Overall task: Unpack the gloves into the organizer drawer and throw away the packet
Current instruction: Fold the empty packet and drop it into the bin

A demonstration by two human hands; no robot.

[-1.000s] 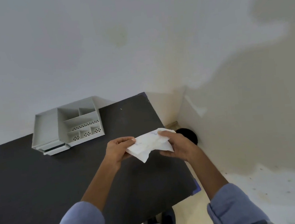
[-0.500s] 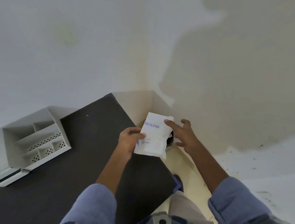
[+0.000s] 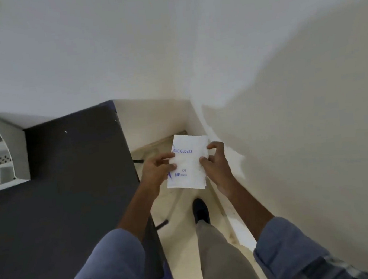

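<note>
The white glove packet (image 3: 188, 163), printed in blue with "GLOVES" and "100", is held flat in the air over the floor, right of the table. My left hand (image 3: 158, 170) pinches its left edge. My right hand (image 3: 214, 161) grips its right edge with curled fingers. The grey organizer (image 3: 4, 153), with its perforated compartments, stands at the far left on the dark table (image 3: 72, 193), only partly in view. No loose gloves are visible, and no bin shows.
The table's right edge runs just left of my left hand. White walls meet in a corner right behind the packet. My shoe (image 3: 200, 210) stands on the cream floor (image 3: 180, 206) below the packet. A dark table leg (image 3: 161, 224) pokes out by the table.
My view has swung right, so the organizer slid to the left edge. The packet went from over the table to over the floor, and my right hand has taken hold of it again.
</note>
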